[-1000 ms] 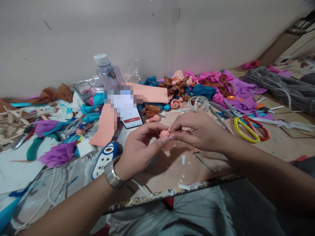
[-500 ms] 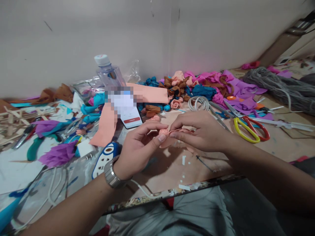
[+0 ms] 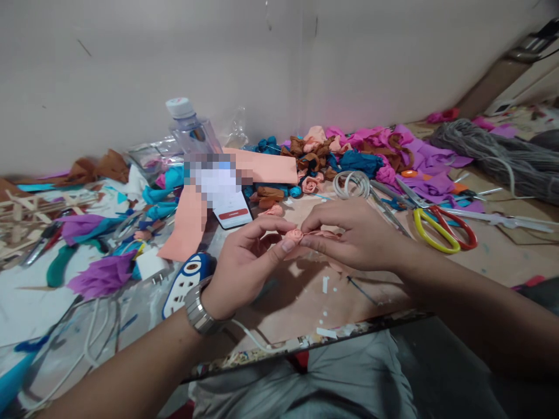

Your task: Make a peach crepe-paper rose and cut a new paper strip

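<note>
Between my hands is a peach crepe-paper rose (image 3: 294, 234), its coiled bud facing up and a twisted tail of the same paper running under my right fingers. My left hand (image 3: 251, 262) pinches the bud's side between thumb and fingertips. Gripping the paper just right of the bud is my right hand (image 3: 356, 235), its thumb below and fingers curled over the top. Part of the strip is hidden by the right fingers. Just behind my left fingers lies another small peach rose (image 3: 273, 211) on the table.
A phone (image 3: 231, 203) leans beside a water bottle (image 3: 192, 128) and peach paper strips (image 3: 266, 166). Several coloured paper flowers (image 3: 336, 154) pile along the wall. Scissors (image 3: 437, 227) lie right, a power strip (image 3: 187, 282) left. Grey cord (image 3: 484, 148) sits far right.
The bud has turned slightly and shows more of its coil between my fingers. Both hands keep nearly the same place and hold.
</note>
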A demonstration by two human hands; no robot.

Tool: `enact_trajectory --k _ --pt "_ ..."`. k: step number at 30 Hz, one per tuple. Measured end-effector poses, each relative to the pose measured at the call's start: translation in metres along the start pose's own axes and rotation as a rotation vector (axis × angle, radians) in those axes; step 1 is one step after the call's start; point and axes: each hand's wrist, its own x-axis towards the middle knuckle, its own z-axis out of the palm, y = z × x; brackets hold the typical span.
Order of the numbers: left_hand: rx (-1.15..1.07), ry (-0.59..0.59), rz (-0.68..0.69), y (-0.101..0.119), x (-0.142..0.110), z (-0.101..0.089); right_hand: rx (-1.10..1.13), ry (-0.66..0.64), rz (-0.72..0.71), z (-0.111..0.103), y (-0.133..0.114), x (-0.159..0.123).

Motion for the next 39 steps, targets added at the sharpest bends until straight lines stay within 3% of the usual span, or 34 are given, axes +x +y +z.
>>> enact_trajectory --k 14,23,39 --pt "0.034 -0.021 0.0 -0.0017 -0.0018 -0.0012 0.043 0.006 0.006 -0.0008 -0.0026 0.0009" --pt "-0.075 -0.004 -0.008 -0.0039 -0.0027 0.0004 0.0 0.008 0.013 -0.0023 -0.0024 0.0007" --pt "0.043 -0.047 0.087 0.0016 0.0017 -0.002 -0.002 0.018 0.019 -0.0012 -0.0023 -0.0003"
